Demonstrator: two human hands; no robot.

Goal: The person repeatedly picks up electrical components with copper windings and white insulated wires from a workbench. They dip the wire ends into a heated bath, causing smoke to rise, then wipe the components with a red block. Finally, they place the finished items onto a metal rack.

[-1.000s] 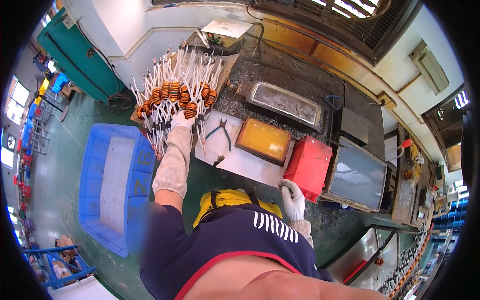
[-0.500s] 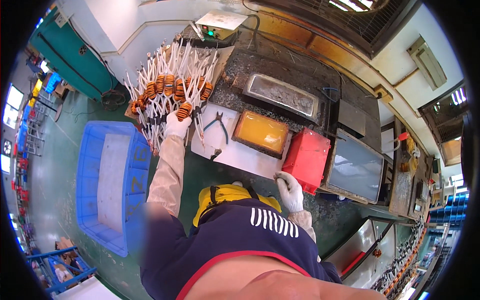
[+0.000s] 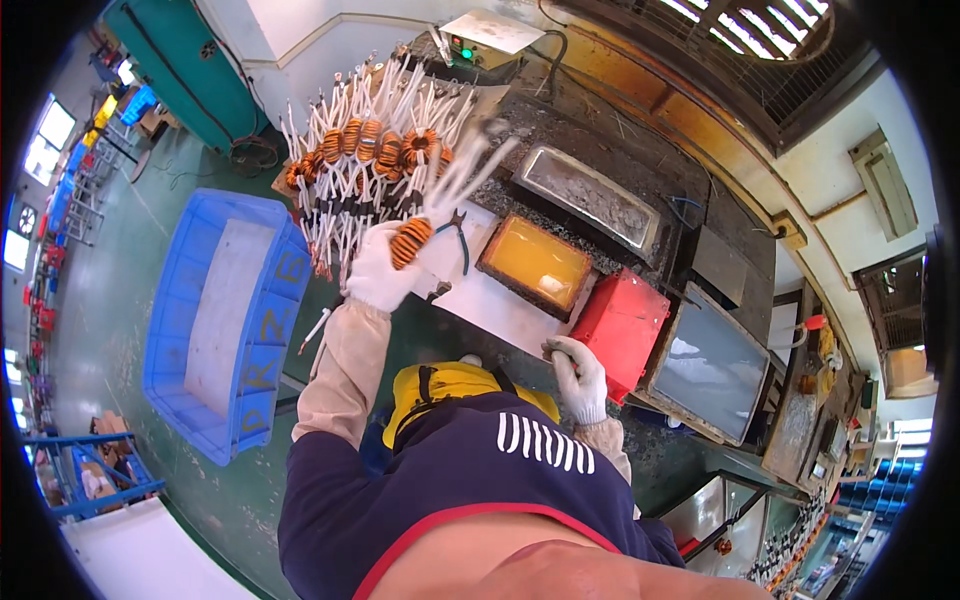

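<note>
From where I stand, the person's white-gloved left hand (image 3: 378, 272) is closed around an orange-and-black striped ring-shaped coil (image 3: 411, 243), held at the near edge of the bench. The coil's white leads (image 3: 458, 185) fan up and away from the glove, their ends blurred. The white-gloved right hand (image 3: 580, 380) has its fingers curled in, just beside the red plastic box (image 3: 622, 330); whether it grips anything, I cannot tell.

Beyond the left hand lies a dense cluster of similar striped coils with white leads (image 3: 389, 152). Pliers with dark blue-green handles (image 3: 463, 248) lie on a flat white board (image 3: 470, 312), to the right of the held coil. Next comes a rectangular tray with amber-yellow contents (image 3: 537, 262), then, farther back, a long metal-rimmed trough (image 3: 590, 197). A blue plastic bin (image 3: 270, 340) stands to the person's left.
</note>
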